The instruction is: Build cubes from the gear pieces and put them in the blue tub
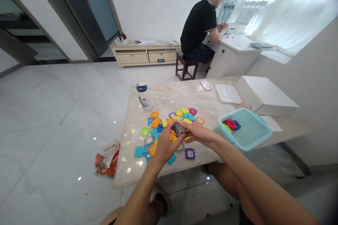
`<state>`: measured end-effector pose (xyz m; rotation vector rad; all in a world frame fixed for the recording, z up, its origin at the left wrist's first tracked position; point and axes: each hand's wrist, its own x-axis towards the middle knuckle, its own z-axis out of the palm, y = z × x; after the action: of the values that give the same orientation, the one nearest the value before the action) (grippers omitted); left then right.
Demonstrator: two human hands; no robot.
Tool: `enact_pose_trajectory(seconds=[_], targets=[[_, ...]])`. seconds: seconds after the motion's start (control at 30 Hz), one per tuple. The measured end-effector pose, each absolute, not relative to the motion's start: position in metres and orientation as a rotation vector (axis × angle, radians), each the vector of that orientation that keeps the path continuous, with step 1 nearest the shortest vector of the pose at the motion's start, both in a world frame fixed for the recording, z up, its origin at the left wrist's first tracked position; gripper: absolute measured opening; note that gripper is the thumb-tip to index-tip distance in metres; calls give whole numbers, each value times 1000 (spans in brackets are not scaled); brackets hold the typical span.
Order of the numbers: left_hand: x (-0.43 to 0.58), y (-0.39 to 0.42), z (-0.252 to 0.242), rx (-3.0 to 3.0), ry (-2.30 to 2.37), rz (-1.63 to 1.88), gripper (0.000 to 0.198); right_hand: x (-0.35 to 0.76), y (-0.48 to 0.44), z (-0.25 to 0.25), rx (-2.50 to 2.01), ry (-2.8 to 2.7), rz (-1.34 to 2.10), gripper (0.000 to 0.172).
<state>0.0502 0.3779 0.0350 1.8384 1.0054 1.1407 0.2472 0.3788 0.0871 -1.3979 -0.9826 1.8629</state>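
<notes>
Between my two hands is a stack of grey interlocking plastic tiles [179, 129], held above the table. My left hand [166, 142] is closed around its left side, thumb toward the front. From the right, my right hand [196, 132] grips the other side with its fingers. Loose tiles in many colours lie spread below and around: an orange tile [152, 149], a green tile [145, 132], a purple tile [190, 153] with a white insert, and blue and yellow ones. A white insert piece [134, 137] lies at the left.
A teal plastic bin [255, 144] on the right holds red, blue and green tiles. Nearby are a white lid [228, 93], a white box [266, 93] and a phone [206, 85]. A water bottle [144, 96] stands at the back left. Another person [199, 24] sits at a desk beyond.
</notes>
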Motion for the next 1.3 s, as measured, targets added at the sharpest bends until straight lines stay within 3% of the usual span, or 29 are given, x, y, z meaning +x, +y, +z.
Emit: enact_pose_trajectory(seconds=[0.43, 0.7, 0.8, 0.9, 1.03, 1.3], targets=[[44, 374, 38, 1979, 860, 1052, 66, 249, 365, 82, -1316, -1027, 1996, 54], [47, 368, 52, 1765, 885, 1109, 53, 245, 362, 80, -1289, -1153, 1967, 54], [45, 370, 57, 1555, 971, 1154, 56, 249, 365, 84, -1367, -1392, 1790, 52], [45, 378, 55, 1295, 1087, 1266, 59, 257, 370, 81, -1598, -1817, 1318, 45], [48, 390, 47, 994, 1137, 1370, 70, 255, 369, 63, -1865, -2417, 685, 20], [52, 394, 41, 688, 1058, 1251, 64, 233, 352, 17, -1769, -2710, 773, 20]])
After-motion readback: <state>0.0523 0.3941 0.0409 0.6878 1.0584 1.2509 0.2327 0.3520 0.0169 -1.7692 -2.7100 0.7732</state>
